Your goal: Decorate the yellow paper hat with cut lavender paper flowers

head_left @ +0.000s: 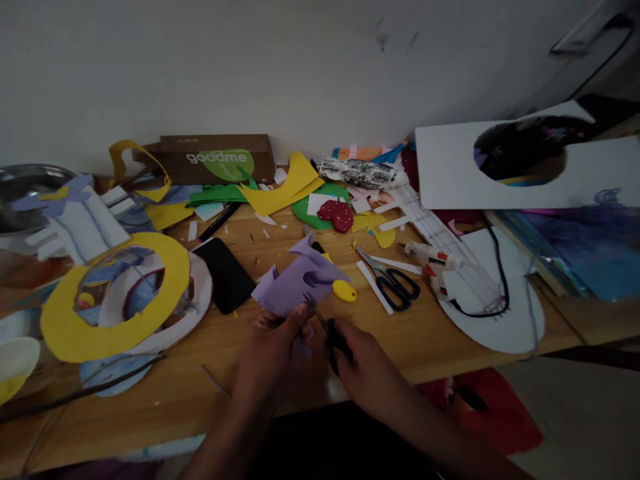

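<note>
Near the front edge of the wooden table, my left hand (277, 340) pinches a curled piece of purple paper (295, 283) along its lower side. My right hand (363, 360) is closed around the dark handles of a pair of scissors (336, 343). The scissor blades point up and left against the purple paper, beside my left thumb. Small purple scraps (303, 348) show just below the paper. A yellow oval piece (344, 291) lies right of the paper. Farther right, a second pair of scissors (393, 280) with dark blue handles rests on the table.
A yellow ring (173, 267) overlaps a white ring at left, near a black phone (226, 275). Behind are a brown box (175, 160), yellow offcuts (287, 190) and a red dotted piece (336, 217). A glue gun (437, 277) with black cord and a white board (445, 167) are right.
</note>
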`<action>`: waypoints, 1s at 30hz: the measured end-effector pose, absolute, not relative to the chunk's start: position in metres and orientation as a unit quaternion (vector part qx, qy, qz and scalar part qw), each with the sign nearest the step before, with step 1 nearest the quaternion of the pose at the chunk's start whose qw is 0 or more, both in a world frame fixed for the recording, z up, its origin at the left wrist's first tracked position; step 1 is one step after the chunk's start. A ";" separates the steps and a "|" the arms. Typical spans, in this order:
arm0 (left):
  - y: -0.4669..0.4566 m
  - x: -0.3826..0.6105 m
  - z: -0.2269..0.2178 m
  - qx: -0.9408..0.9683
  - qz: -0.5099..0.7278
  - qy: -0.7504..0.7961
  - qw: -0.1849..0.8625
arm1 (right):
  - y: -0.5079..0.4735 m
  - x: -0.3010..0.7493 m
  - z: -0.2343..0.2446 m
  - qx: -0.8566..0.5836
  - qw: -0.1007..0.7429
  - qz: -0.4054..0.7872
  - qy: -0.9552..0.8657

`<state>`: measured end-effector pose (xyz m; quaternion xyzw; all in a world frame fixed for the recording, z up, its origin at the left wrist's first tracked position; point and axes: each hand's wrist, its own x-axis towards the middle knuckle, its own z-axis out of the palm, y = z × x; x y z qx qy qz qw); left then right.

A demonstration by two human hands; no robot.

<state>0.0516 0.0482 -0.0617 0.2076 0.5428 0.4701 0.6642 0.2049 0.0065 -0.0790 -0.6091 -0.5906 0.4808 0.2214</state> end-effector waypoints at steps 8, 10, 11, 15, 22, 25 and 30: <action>0.049 0.047 -0.061 0.252 0.444 0.546 0.665 | 0.006 0.207 -0.078 -0.605 0.243 0.478 -0.589; 0.050 0.047 -0.057 0.258 0.442 0.538 0.670 | 0.006 0.208 -0.079 -0.600 0.252 0.481 -0.588; 0.051 0.046 -0.055 0.261 0.441 0.534 0.673 | 0.006 0.208 -0.079 -0.594 0.254 0.487 -0.588; 0.052 0.041 -0.049 0.297 0.422 0.539 0.666 | 0.007 0.210 -0.079 -0.595 0.242 0.479 -0.598; 0.058 0.033 -0.039 0.378 0.370 0.554 0.642 | 0.007 0.213 -0.075 -0.593 0.238 0.469 -0.610; 0.061 0.031 -0.031 0.413 0.332 0.564 0.633 | 0.006 0.214 -0.075 -0.591 0.236 0.460 -0.619; 0.069 0.024 -0.021 0.449 0.296 0.567 0.624 | 0.006 0.217 -0.077 -0.590 0.228 0.441 -0.637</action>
